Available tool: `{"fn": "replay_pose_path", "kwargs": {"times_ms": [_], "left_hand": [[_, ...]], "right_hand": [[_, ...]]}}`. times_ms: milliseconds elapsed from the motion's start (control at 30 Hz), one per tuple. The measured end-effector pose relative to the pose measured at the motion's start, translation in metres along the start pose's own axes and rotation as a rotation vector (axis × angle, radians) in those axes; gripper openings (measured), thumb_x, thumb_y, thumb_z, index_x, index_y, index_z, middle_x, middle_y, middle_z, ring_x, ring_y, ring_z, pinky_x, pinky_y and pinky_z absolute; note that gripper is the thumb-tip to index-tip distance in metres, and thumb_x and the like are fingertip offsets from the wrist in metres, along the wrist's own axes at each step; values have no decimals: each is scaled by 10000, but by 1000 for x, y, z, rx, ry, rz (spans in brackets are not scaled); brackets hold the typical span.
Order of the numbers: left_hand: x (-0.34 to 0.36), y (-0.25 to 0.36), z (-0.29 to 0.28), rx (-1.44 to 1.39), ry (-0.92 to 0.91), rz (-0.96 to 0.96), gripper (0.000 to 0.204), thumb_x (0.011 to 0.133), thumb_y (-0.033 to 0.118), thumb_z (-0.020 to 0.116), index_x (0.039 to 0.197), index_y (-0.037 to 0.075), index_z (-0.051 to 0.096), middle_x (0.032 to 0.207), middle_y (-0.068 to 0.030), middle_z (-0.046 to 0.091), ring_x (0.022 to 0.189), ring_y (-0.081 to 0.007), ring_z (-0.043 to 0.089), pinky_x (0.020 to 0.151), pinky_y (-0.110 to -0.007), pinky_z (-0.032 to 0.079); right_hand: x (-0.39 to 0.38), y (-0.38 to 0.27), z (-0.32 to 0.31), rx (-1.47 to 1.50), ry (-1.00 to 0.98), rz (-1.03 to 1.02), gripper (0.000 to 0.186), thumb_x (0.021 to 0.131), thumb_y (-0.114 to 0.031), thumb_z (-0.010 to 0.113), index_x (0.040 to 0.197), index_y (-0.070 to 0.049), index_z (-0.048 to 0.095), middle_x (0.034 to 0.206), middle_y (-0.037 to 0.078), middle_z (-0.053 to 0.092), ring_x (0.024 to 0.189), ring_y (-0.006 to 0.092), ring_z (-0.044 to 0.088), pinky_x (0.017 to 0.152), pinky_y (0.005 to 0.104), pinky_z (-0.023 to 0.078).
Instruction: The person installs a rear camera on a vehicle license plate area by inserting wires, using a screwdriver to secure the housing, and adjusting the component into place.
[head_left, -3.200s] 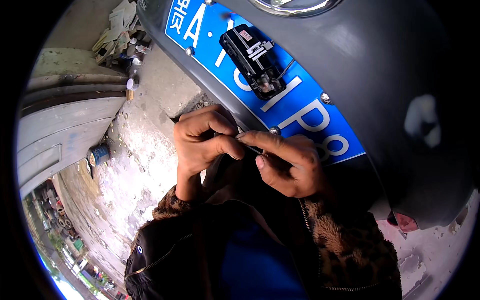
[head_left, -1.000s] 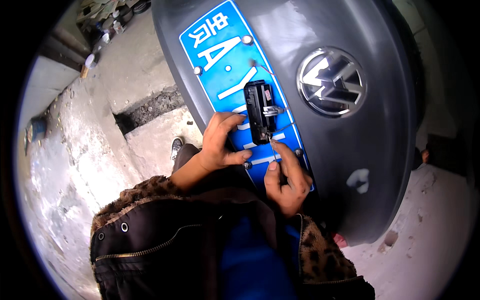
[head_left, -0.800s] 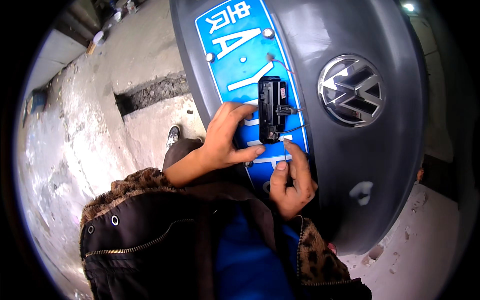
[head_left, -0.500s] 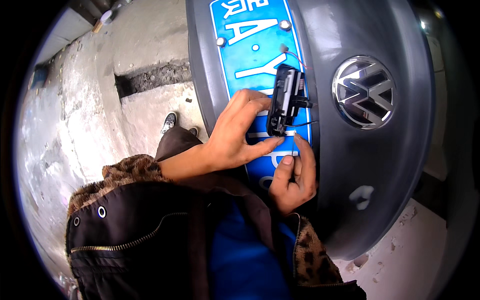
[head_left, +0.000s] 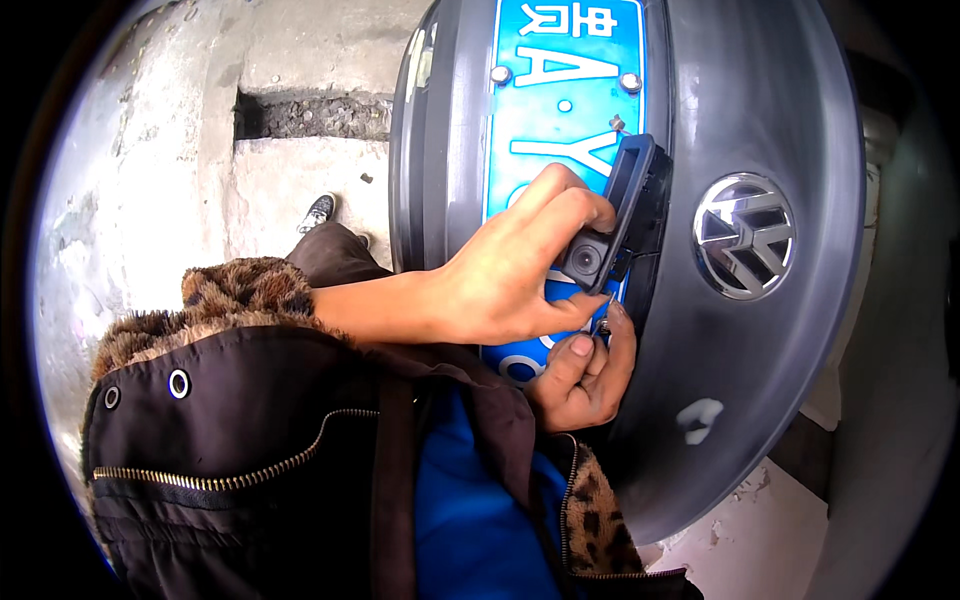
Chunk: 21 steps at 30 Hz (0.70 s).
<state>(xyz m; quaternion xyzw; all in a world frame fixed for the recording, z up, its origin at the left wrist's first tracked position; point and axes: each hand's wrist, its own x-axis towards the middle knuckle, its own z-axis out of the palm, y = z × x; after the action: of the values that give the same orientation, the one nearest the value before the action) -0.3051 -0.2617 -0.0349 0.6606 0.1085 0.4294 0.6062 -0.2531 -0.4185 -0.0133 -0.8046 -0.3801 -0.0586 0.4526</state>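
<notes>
A black boot-release handle (head_left: 634, 185) with a small round camera lens (head_left: 585, 260) in its lower end is held in my left hand (head_left: 500, 265). The fingers of that hand curl over its left side, and the thumb lies just below it. Close under the handle's lower end is my right hand (head_left: 588, 375), its thumb and forefinger pinched together. A small shiny piece shows between those fingertips, too little to name. Behind both hands is the blue licence plate (head_left: 563, 130) of a dark grey car, partly covered by them. Thin wire runs near the handle's right side.
The car's boot lid (head_left: 740, 370) curves down on the right, with a round chrome emblem (head_left: 744, 236) and a whitish smudge (head_left: 698, 420). Two bolts (head_left: 501, 75) hold the plate. A gravelly trench (head_left: 315, 116) breaks the concrete floor at left, beyond my shoe (head_left: 318, 212).
My left hand has turned the handle over, from its open inner side to its smooth face with the lens. My right hand stays close beneath it. The view has shifted a little.
</notes>
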Motion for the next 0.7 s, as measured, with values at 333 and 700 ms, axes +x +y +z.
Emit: {"fn": "replay_pose_path", "kwargs": {"times_ms": [333,700], "left_hand": [[0,-6,1,30,27,37,544,744,60,806,1211,26,530,1113,-161,500,982,-353,565,808,-427,511],[1,-11,-4,-674,30,-598,533,889,-37,701,1353,-28,437,1199,-125,600,1024,-163,659,894,-318,558]], "right_hand": [[6,-7,-1,-40,-61,-7,375,1028,-122,552,1332,98,563,759,99,680,637,98,593,614,245,486],[31,-9,0,-59,-185,12,346,993,-50,556,1314,67,610,978,151,721,764,162,638,706,278,522]]}}
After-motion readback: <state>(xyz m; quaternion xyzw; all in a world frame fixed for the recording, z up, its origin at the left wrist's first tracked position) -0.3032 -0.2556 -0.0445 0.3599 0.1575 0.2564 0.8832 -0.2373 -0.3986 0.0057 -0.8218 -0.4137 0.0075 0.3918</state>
